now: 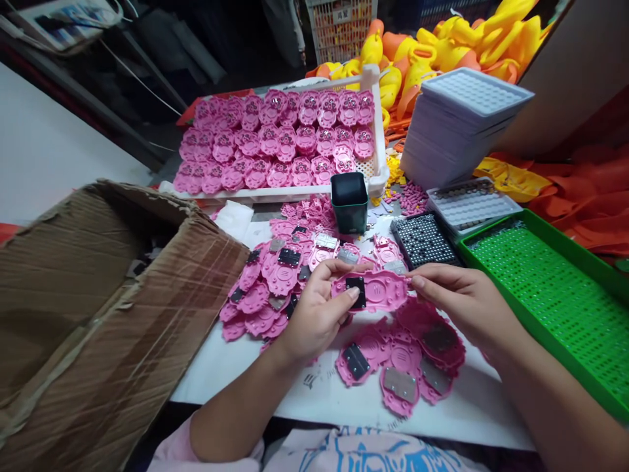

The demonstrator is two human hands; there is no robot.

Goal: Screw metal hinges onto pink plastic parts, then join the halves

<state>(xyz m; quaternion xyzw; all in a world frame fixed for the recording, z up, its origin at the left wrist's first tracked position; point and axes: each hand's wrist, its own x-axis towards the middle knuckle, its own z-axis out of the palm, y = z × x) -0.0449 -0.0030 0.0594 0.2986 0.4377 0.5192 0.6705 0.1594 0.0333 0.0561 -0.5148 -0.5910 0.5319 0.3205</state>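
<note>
My left hand [319,305] is closed on a pink plastic shell [386,290], its thumb pressing a black rectangular plate [356,293] set in the shell. The fingertips of my right hand [452,292] pinch together at the shell's right end; whether a small part is also between them is hidden. Below, on the white table surface, lie several more pink shells [400,354], some with black plates and some with grey metal ones. A large heap of similar shells [268,282] is to the left of and behind my left hand.
An open cardboard box [113,314] stands at left. Behind the heap are a dark square cup [349,216] and a white crate [275,195] of pink parts. To the right: a black block of small pieces [425,241], a green tray [555,295], stacked white trays [452,131] and yellow-orange toys [442,46].
</note>
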